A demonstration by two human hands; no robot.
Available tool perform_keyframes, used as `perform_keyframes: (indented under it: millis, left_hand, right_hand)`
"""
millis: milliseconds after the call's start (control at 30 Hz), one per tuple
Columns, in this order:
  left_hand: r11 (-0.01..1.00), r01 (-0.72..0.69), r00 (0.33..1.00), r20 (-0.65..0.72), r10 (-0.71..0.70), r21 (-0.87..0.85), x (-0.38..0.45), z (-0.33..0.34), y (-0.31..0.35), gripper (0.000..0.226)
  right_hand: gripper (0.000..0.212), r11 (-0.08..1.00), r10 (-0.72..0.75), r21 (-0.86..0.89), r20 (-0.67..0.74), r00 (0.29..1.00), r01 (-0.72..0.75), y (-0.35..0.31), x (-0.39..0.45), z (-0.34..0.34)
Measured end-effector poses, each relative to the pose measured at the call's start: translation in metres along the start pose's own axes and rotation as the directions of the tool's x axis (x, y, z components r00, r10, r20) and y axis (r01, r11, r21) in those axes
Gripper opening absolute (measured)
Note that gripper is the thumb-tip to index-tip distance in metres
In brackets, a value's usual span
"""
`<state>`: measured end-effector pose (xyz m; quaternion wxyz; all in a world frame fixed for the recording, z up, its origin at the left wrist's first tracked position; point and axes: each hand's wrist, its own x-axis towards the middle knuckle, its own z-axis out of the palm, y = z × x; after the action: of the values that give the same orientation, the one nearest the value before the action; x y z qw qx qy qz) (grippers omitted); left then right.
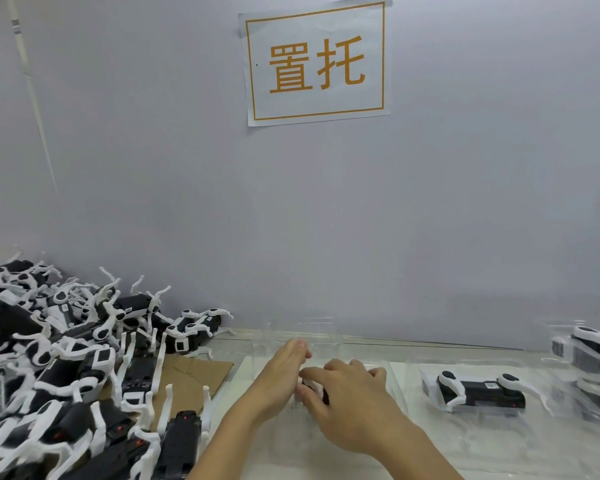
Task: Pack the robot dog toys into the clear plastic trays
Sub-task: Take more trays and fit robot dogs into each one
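Below the wall sign with its two orange characters, both hands meet over a clear plastic tray that is nearly invisible against the white table; only glints on its rim show. The right hand lies on top of a robot dog toy, fingers curled over it, so just a sliver of black and white peeks out at the thumb side. The left hand reaches in beside it with fingers nearly straight; whether it grips the toy or only steadies it, I cannot tell (the right hand hides the contact).

Right of the sign's line, one packed toy lies in its own tray, plainly seen. Further right, a stack of filled trays is cut off by the frame edge; two toys show, possibly more beneath.

Left of the sign, a loose heap of toys sprawls over brown cardboard, tangled and partly blurred, too many to count
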<state>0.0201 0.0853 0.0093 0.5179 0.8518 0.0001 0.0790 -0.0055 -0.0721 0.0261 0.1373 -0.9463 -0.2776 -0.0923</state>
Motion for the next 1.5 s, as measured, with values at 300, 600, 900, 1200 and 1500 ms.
perform_keyframes:
  millis: [300, 600, 900, 1200, 1500]
  left_hand:
    - [1.0, -0.01, 1.0, -0.007, 0.01, 0.02, 0.002, 0.001, -0.002, 0.037]
    - [0.999, -0.025, 0.999, -0.021, 0.026, 0.044, 0.003, 0.002, -0.003, 0.014]
    - [0.997, -0.017, 1.0, -0.016, 0.019, 0.071, 0.0, -0.002, -0.005, 0.013]
    - [0.996, -0.018, 1.0, -0.02, 0.02, 0.083, -0.001, -0.002, -0.003, 0.011]
    - [0.91, -0.197, 0.98, 0.083, 0.178, 0.364, -0.009, -0.005, 0.016, 0.02]
  right_hand:
    - [0.039, 0.999, 0.015, 0.048, 0.039, 0.999, -0.017, 0.0, -0.001, -0.006]
    - [0.029, 0.993, 0.003, 0.115, 0.081, 0.997, -0.012, 0.004, 0.002, -0.007]
    - [0.021, 0.961, 0.239, 0.154, -0.06, 0.969, -0.228, 0.044, 0.005, -0.026]
    - [0.045, 0.967, 0.241, 0.102, -0.099, 0.965, -0.231, 0.042, 0.006, -0.022]
    - [0.023, 0.944, 0.266, 0.222, -0.079, 0.961, -0.243, 0.046, 0.007, -0.022]
